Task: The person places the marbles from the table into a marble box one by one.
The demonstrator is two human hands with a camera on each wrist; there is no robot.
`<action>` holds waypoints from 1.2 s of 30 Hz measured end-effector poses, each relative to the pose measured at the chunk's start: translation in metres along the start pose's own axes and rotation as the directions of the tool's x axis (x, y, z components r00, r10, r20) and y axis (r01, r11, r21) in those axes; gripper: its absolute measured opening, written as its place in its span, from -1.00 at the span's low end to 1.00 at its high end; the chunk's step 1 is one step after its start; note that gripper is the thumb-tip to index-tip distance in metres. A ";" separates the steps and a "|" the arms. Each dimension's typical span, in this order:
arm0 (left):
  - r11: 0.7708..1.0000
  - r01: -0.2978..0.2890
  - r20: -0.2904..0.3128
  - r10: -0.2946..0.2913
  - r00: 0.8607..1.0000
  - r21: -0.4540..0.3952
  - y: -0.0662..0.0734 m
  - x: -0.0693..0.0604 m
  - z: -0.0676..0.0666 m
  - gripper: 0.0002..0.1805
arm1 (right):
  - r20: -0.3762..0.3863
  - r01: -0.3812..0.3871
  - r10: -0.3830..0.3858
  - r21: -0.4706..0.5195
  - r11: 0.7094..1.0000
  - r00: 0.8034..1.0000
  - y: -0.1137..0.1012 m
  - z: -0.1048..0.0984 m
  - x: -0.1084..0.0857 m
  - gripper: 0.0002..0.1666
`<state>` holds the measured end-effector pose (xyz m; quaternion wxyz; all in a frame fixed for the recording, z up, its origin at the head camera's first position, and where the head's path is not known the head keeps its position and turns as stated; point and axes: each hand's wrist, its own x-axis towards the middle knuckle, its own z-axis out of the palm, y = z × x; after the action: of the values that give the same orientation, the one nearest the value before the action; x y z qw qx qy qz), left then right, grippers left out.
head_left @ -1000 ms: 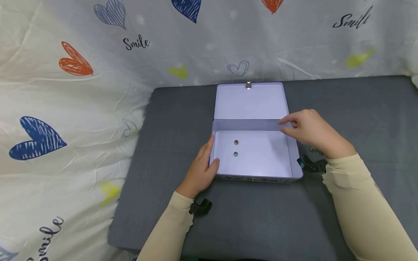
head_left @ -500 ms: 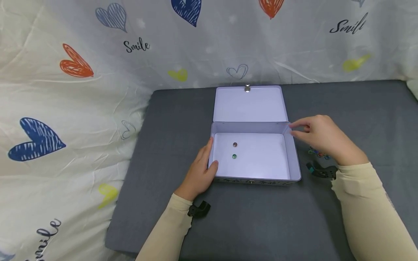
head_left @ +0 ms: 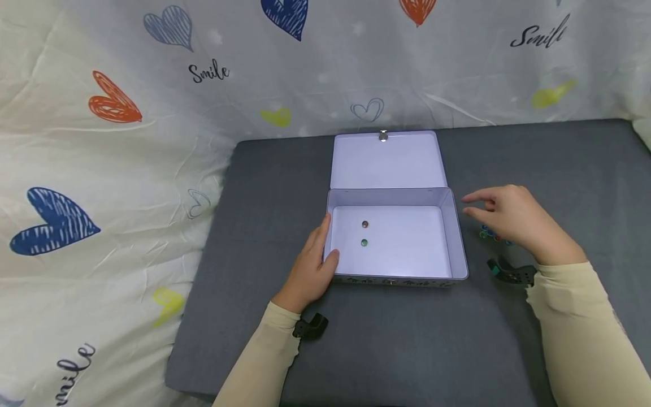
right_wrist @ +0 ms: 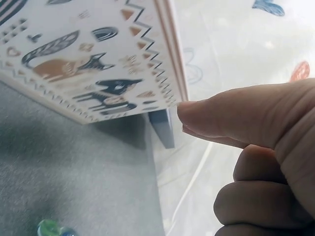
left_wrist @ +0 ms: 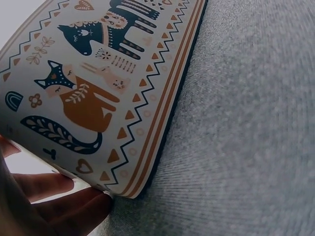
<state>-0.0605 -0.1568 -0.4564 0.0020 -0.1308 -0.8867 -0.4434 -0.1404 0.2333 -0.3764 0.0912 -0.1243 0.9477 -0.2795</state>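
A lidded tin box [head_left: 396,265], white inside with animal prints outside, stands with its lid [head_left: 389,161] folded back. Inside, towards the left, lie a brown marble [head_left: 365,224] and a green marble [head_left: 364,242]. My left hand [head_left: 307,271] rests against the box's left wall, its thumb by the front left corner; the left wrist view has the fingers [left_wrist: 83,209] touching the printed side. Just off the right wall hangs my right hand [head_left: 513,215]. Its thumb and index finger are parted with nothing visible between them, and the other fingers are bent.
Several coloured marbles [head_left: 495,234] lie on the grey cloth-covered table [head_left: 407,339], right of the box and partly hidden beneath my right hand. A curtain with hearts [head_left: 305,85] hangs behind the table and along its left side.
My right hand has drawn back rightward, from above the box's right wall to outside it. My left hand keeps its place on the box, and the two marbles inside stay where they were.
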 end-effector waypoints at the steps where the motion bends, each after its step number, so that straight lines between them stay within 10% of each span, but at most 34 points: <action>1: 1.000 -0.002 -0.001 0.002 1.000 0.001 0.000 0.000 0.000 -0.19 | 0.002 -0.003 0.003 0.001 1.000 1.000 0.002 0.000 -0.001 -0.60; 36: 1.000 -0.002 -0.014 0.002 1.000 0.003 -0.001 0.001 0.001 -0.17 | -0.023 -0.040 0.039 -0.036 0.999 0.999 0.060 0.029 -0.024 -0.63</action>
<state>-0.0611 -0.1562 -0.4573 0.0089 -0.1283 -0.8872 -0.4432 -0.1218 0.2747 -0.4311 0.0839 -0.1041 0.9559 -0.2616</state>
